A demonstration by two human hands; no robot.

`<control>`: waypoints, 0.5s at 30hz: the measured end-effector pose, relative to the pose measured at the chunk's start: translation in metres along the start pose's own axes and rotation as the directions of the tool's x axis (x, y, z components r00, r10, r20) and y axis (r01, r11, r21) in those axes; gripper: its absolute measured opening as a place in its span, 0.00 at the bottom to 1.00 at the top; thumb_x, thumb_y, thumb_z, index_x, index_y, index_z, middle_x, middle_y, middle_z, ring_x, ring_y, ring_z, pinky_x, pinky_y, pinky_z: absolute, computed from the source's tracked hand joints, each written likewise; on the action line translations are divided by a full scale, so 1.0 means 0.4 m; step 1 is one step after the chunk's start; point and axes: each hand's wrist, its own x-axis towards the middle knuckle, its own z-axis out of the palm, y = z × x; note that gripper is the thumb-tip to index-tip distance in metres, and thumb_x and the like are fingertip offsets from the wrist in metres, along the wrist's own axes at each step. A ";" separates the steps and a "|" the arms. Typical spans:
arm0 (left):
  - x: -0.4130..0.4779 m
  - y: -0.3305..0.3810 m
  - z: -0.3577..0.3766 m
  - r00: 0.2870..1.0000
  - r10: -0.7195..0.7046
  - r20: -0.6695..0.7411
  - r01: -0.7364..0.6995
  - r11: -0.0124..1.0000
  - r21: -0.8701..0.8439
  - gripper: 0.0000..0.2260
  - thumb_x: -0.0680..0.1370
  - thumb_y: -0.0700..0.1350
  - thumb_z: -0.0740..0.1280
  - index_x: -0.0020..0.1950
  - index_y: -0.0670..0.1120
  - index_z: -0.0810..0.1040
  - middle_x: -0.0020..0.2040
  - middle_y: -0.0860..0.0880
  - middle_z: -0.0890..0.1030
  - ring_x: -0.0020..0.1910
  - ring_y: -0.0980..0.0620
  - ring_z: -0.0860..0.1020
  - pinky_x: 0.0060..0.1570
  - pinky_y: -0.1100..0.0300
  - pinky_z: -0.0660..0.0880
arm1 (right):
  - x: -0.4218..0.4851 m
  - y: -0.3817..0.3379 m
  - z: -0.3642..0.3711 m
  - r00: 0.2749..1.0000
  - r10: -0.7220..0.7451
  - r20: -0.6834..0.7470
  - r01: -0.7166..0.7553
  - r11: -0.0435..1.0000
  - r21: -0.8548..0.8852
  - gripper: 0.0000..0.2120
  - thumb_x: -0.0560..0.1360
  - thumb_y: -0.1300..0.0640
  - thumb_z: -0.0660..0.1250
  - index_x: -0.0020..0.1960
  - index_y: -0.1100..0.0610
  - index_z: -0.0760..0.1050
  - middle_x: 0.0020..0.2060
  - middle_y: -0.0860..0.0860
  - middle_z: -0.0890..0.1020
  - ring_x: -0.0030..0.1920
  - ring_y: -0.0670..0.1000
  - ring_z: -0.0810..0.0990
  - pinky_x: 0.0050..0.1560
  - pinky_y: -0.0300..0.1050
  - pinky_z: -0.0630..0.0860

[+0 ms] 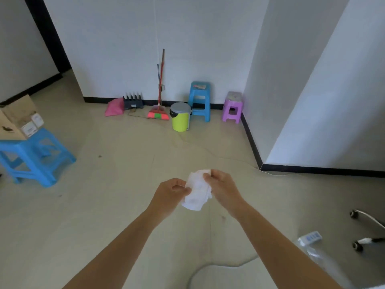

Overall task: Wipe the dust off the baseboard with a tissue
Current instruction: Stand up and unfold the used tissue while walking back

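Your left hand [170, 191] and right hand [221, 186] are both held out in front of you, above the beige floor [116, 205]. Each is closed in a pinch on the white tissue [196, 190], which hangs crumpled between them: the left grips its near left edge, the right grips its upper right edge. The tissue touches nothing but your fingers.

The black baseboard [251, 140] runs along the foot of the white walls, well apart from the tissue. It passes behind the items at the far wall, turns the corner at the right and continues along the near right wall.

Against the far wall you have, from left to right: a pink bag [114, 107], a dark router [133, 102], a broom [159, 97] leaning upright, a lime-green pedal bin [180, 119] with a grey lid, a blue stool [200, 101] and a purple stool [232, 108]. At the left, a second blue stool [37, 155] carries a cardboard box [15, 119]. The castors of a chair base [366, 230] show at the lower right.
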 end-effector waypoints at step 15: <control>1.177 0.268 0.206 0.942 0.228 0.248 -0.298 0.907 0.298 0.22 0.67 0.35 0.62 0.60 0.41 0.78 0.61 0.51 0.74 0.66 0.49 0.68 0.67 0.61 0.61 | 1.107 -0.077 -0.370 0.995 -0.085 -0.059 0.071 0.974 -0.216 0.13 0.80 0.56 0.59 0.47 0.66 0.74 0.38 0.56 0.75 0.38 0.51 0.74 0.42 0.45 0.72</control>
